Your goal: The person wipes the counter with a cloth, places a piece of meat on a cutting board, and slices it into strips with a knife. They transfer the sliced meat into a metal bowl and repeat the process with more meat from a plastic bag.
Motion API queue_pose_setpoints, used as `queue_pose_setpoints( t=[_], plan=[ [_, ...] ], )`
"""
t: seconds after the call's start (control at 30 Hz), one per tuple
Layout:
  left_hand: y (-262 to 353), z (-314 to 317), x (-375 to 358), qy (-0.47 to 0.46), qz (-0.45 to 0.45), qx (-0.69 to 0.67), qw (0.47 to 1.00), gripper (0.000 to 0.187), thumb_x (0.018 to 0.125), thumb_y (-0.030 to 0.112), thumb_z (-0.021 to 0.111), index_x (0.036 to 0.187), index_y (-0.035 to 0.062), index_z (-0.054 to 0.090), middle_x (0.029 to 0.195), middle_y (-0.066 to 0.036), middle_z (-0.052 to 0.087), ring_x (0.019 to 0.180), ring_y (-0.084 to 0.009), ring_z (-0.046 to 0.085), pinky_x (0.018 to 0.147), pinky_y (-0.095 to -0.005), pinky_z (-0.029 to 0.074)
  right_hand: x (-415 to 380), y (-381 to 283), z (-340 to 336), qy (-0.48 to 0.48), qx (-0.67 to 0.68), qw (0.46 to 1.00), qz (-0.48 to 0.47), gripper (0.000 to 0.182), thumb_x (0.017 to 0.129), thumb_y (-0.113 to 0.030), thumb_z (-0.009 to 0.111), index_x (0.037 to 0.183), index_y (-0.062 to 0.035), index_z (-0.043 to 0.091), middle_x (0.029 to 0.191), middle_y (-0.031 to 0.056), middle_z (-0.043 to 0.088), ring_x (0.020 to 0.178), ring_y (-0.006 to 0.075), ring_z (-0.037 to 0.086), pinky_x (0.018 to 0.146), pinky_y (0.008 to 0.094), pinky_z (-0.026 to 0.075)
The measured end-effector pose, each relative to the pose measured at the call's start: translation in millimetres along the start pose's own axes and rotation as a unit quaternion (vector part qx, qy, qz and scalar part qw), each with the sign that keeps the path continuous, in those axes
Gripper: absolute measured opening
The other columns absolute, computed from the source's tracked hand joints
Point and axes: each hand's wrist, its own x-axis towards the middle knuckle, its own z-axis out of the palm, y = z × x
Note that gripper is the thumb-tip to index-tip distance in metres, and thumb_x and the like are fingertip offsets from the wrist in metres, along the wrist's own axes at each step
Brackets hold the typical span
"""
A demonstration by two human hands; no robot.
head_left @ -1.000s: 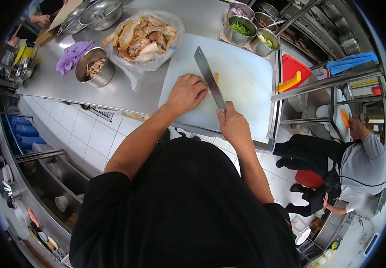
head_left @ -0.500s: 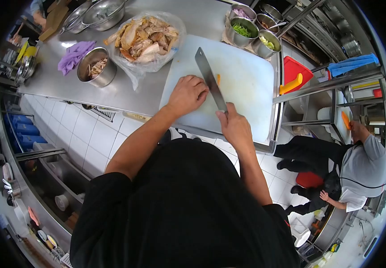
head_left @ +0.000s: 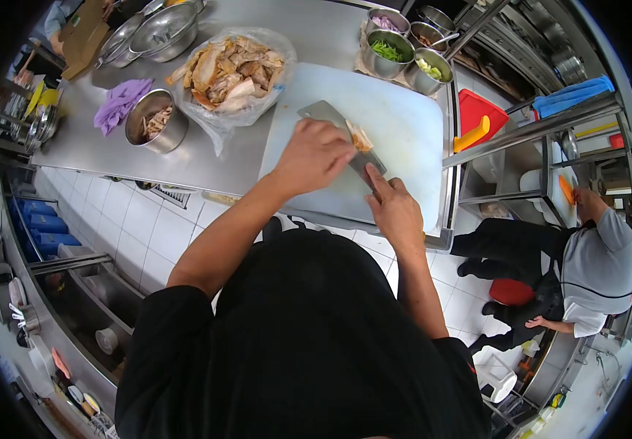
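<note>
My right hand grips the handle of a cleaver, whose wide blade lies tilted low over the white cutting board. Sliced cooked meat rests along the blade's far side. Over the middle of the blade is my left hand, its fingers loosely bent and a little apart, the tips beside the meat. Left of the board, a clear plastic bag holds a heap of cooked meat pieces. Next to it stands a steel pot with cut meat inside.
A purple cloth lies by the pot; steel bowls stand behind. Several small steel pots hold chopped vegetables, including greens, at the back right. A yellow-handled tool and a red container sit right. Another person works further right.
The cleaver has turned from upright on its edge to a flatter tilt, with sliced meat now showing along it. My left hand has shifted slightly right, over the blade.
</note>
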Motion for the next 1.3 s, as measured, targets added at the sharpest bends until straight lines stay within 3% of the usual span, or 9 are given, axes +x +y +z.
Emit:
queue_pose_setpoints(
  t=[0.2, 0.3, 0.4, 0.5, 0.63, 0.8, 1.03, 1.23, 1.3],
  plan=[
    [-12.9, 28.7, 10.9, -0.114, -0.008, 0.058, 0.992, 0.02, 0.091, 0.019, 0.064, 0.106, 0.0148, 0.076, 0.109, -0.003, 0.069, 0.11, -0.0269, 0.061, 0.098, -0.0462, 0.044, -8.8, -15.9, -4.3, -0.03, -0.024, 0.999, -0.034, 0.058, 0.088, -0.019, 0.071, 0.144, -0.025, 0.056, 0.094, 0.0138, 0.063, 0.086, 0.0356, 0.068, 0.077, 0.0475, 0.054],
    [-16.8, 15.8, 24.6, -0.173, -0.042, -0.001, 0.984, 0.023, 0.094, 0.023, 0.062, 0.112, 0.0144, 0.073, 0.12, -0.004, 0.067, 0.116, -0.0278, 0.06, 0.102, -0.0443, 0.047, -15.7, -20.2, -5.5, -0.033, 0.019, 0.998, -0.049, 0.051, 0.091, -0.019, 0.069, 0.141, -0.0192, 0.058, 0.092, 0.0151, 0.064, 0.085, 0.0367, 0.067, 0.076, 0.0477, 0.054],
    [-35.5, -8.3, 34.9, -0.009, -0.011, -0.035, 0.999, 0.024, 0.096, 0.024, 0.059, 0.113, 0.0136, 0.073, 0.12, -0.007, 0.069, 0.112, -0.0311, 0.063, 0.1, -0.0431, 0.051, -18.1, -26.0, -6.3, -0.063, 0.12, 0.99, -0.042, 0.046, 0.093, -0.018, 0.066, 0.138, -0.0121, 0.058, 0.091, 0.0182, 0.066, 0.085, 0.0397, 0.067, 0.077, 0.0483, 0.052],
    [-77.9, -49.8, 45.3, 0.065, -0.102, 0.033, 0.992, 0.026, 0.096, 0.025, 0.058, 0.113, 0.0117, 0.074, 0.121, -0.011, 0.07, 0.11, -0.0349, 0.064, 0.099, -0.0438, 0.051, -16.8, -21.5, -6.6, -0.096, 0.207, 0.974, -0.011, 0.044, 0.095, -0.019, 0.063, 0.137, -0.0051, 0.056, 0.091, 0.023, 0.068, 0.088, 0.0434, 0.067, 0.079, 0.048, 0.051],
    [-144.5, -108.2, 31.8, -0.122, -0.304, 0.148, 0.933, 0.031, 0.094, 0.024, 0.061, 0.121, 0.0153, 0.071, 0.121, -0.016, 0.069, 0.111, -0.0379, 0.064, 0.098, -0.0449, 0.051, -7.5, -6.8, -13.9, -0.084, 0.213, 0.973, 0.041, 0.043, 0.095, -0.017, 0.064, 0.136, -0.0041, 0.057, 0.088, 0.0233, 0.068, 0.084, 0.0435, 0.066, 0.077, 0.0472, 0.052],
    [-170.0, -102.3, -4.4, -0.155, -0.263, 0.211, 0.928, 0.033, 0.092, 0.024, 0.062, 0.123, 0.0182, 0.07, 0.113, -0.013, 0.071, 0.11, -0.0352, 0.065, 0.096, -0.0454, 0.051, 0.3, 15.6, -23.4, 0.025, 0.138, 0.99, 0.034, 0.043, 0.095, -0.012, 0.065, 0.137, -0.0037, 0.058, 0.082, 0.0225, 0.065, 0.077, 0.0411, 0.066, 0.073, 0.0452, 0.052],
    [-170.2, -112.3, 18.1, -0.279, -0.317, 0.178, 0.889, 0.034, 0.088, 0.022, 0.064, 0.122, 0.0193, 0.071, 0.113, -0.013, 0.071, 0.111, -0.0349, 0.065, 0.1, -0.0447, 0.049, -4.9, 23.2, -13.2, -0.036, 0.169, 0.984, 0.053, 0.044, 0.095, -0.014, 0.063, 0.138, -0.0058, 0.057, 0.091, 0.0248, 0.068, 0.083, 0.043, 0.067, 0.077, 0.048, 0.053],
    [-161.7, -125.0, 31.2, -0.309, -0.273, 0.205, 0.888, 0.027, 0.083, 0.022, 0.071, 0.11, 0.0164, 0.07, 0.107, -0.011, 0.072, 0.105, -0.0321, 0.067, 0.095, -0.042, 0.051, -9.8, 22.6, -1.8, 0.013, 0.134, 0.991, -0.02, 0.047, 0.096, -0.016, 0.063, 0.141, -0.0077, 0.054, 0.108, 0.0286, 0.068, 0.093, 0.0457, 0.068, 0.082, 0.0498, 0.053],
    [-167.4, -133.3, 21.7, -0.229, -0.277, 0.121, 0.925, 0.026, 0.084, 0.021, 0.074, 0.109, 0.015, 0.07, 0.099, -0.008, 0.072, 0.093, -0.0258, 0.069, 0.085, -0.0368, 0.054, -10.0, 26.2, -0.9, 0.006, 0.157, 0.988, 0.003, 0.047, 0.096, -0.016, 0.063, 0.141, -0.0075, 0.054, 0.104, 0.0281, 0.069, 0.092, 0.0457, 0.068, 0.082, 0.0495, 0.053]
  ],
)
